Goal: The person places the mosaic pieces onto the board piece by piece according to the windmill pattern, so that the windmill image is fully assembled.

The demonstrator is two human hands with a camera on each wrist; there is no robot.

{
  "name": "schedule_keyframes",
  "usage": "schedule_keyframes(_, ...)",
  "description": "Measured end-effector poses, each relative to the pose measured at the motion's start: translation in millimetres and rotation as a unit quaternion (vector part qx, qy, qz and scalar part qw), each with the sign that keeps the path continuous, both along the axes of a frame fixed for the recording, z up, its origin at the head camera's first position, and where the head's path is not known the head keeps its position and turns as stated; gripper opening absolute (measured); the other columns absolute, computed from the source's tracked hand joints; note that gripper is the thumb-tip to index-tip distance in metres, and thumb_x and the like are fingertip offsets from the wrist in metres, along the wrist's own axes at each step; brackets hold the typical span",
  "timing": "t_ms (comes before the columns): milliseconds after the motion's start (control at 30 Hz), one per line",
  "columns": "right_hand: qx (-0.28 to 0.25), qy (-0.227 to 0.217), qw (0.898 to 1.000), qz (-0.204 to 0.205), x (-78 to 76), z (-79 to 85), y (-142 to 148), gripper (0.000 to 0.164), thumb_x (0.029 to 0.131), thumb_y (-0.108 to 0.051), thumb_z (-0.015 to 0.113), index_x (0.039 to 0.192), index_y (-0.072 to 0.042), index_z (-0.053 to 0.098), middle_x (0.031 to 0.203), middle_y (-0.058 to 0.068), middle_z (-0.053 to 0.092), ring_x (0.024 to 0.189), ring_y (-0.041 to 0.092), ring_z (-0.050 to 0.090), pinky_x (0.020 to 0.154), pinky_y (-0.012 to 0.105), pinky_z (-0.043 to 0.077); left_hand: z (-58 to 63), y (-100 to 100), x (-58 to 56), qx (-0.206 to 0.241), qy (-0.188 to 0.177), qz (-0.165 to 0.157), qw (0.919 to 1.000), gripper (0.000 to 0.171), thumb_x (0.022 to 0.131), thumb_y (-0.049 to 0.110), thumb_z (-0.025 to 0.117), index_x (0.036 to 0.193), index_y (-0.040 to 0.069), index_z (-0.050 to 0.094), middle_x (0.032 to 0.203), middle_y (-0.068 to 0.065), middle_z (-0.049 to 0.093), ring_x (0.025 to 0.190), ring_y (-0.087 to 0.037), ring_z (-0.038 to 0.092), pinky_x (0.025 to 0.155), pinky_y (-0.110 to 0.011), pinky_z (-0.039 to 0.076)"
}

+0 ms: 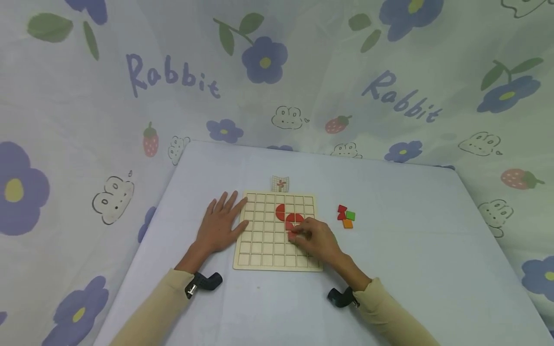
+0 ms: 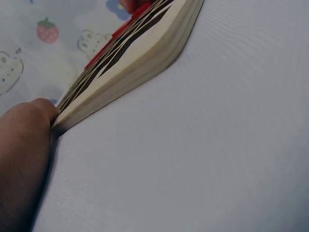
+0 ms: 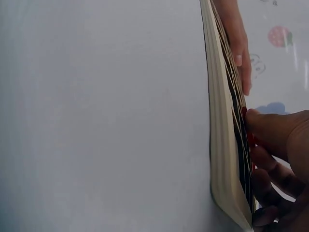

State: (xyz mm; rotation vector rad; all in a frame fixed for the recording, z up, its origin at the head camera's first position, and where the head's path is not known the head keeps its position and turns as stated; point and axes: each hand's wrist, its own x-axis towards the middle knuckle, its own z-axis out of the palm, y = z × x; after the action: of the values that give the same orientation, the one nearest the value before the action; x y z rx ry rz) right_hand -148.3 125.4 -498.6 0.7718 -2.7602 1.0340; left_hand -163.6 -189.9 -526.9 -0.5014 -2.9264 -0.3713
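White tabletop [image 1: 411, 250] leaves room around the board [image 1: 256, 248], left grip [image 1: 218, 227] splayed on its edge, right grip [image 1: 319, 240] pinching a red piece [image 1: 292, 236]

Right hand [image 1: 318, 239] partly hides board [image 1: 256, 236] squares; card [image 1: 280, 184] detail too small; sleeves [image 1: 157, 305] cut off below.

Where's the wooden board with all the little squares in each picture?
Head: the board lies flat below the middle, left hand at its left edge, right hand over its right part.
Left wrist: the board is a slanting strip in the upper left.
Right wrist: the board is a thin strip, top to bottom, right of the middle.
Shared landmark: red pieces on top.
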Motion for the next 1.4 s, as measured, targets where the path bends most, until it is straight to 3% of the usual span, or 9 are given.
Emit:
schedule_keyframes(233, 0.038, 0.019, 0.999, 0.016, -4.3, 7.8, -10, 0.018, 0.08, -0.021, 0.084, 0.096, -0.013, 0.079, 0.078, -0.01, 0.06, 0.064, 0.006, 0.046, 0.053, 0.023, 0.042, 1.2, -3, 1.1, 0.004, 0.006, 0.006, 1.0, 0.069, 0.097, 0.057, 0.042, 0.155, 0.02, 0.033, 0.161, -0.011, 0.022, 0.148, -0.035, 0.012, 0.117, -0.055, 0.008)
schedule_keyframes(467, 0.124, -0.01, 0.992, 0.022, -7.4, 16.6, -13, 0.016, 0.081, -0.027, 0.083, 0.094, -0.018, 0.08, 0.078, -0.014, 0.064, 0.068, 0.004, 0.051, 0.059, 0.022, 0.045, -0.8, -2, 1.8, -0.001, 0.0, 0.004, 1.0, 0.069, 0.098, 0.058, 0.039, 0.156, 0.02, 0.031, 0.161, -0.011, 0.021, 0.148, -0.035, 0.011, 0.117, -0.055, 0.007)
schedule_keyframes(633, 0.157, -0.003, 0.987, 0.031, -9.8, 17.5, -12, 0.015, 0.08, -0.029, 0.084, 0.091, -0.019, 0.08, 0.075, -0.015, 0.064, 0.068, 0.003, 0.052, 0.061, 0.021, 0.046, 0.5, -2, 2.3, -0.001, 0.003, 0.003, 1.0, 0.068, 0.098, 0.057, 0.041, 0.156, 0.021, 0.032, 0.161, -0.011, 0.022, 0.147, -0.036, 0.012, 0.117, -0.055, 0.008)
schedule_keyframes(1067, 0.096, -0.01, 0.995, -0.002, -4.7, 13.5, -2, 0.009, 0.081, -0.022, 0.083, 0.088, -0.019, 0.078, 0.073, -0.015, 0.06, 0.063, 0.005, 0.05, 0.055, 0.022, 0.045, -0.4, -1, 1.1, 0.004, 0.004, -0.002, 1.0, 0.068, 0.098, 0.057, 0.041, 0.155, 0.021, 0.033, 0.161, -0.01, 0.022, 0.148, -0.034, 0.011, 0.117, -0.055, 0.007)
schedule_keyframes(1400, 0.084, -0.012, 0.995, -0.057, -9.7, 13.0, 24, 0.01, 0.081, -0.018, 0.082, 0.089, -0.017, 0.077, 0.073, -0.013, 0.059, 0.063, 0.008, 0.05, 0.053, 0.024, 0.045, -3.0, 0, 0.6, 0.011, 0.007, -0.005, 0.9999, 0.069, 0.098, 0.058, 0.04, 0.155, 0.021, 0.033, 0.161, -0.01, 0.022, 0.148, -0.034, 0.011, 0.117, -0.055, 0.007)
